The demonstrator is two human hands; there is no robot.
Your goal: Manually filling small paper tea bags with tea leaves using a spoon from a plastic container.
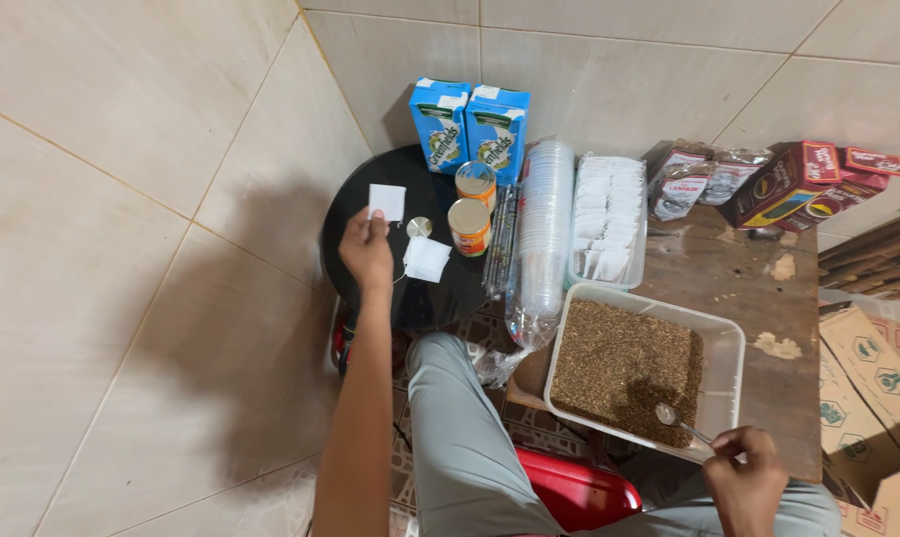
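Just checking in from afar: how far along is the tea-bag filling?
Done: one white bag lies on the black round table. In hand: the left hand holds a small white bag; the right hand holds a spoon in the tub of loose tea. Left: a tray of empty bags.

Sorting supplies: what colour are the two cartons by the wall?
Blue and white cartons, head view.

Your right hand [746, 487] at five o'clock is cut off by the bottom edge, and its fist hides the spoon [681, 423] handle's end. Your left hand [366, 249] covers the lower corner of the white paper square [386, 202]. The cardboard box [873, 383] at three o'clock runs off the right edge. The stacked cups [547, 234] hide the table's edge behind them.
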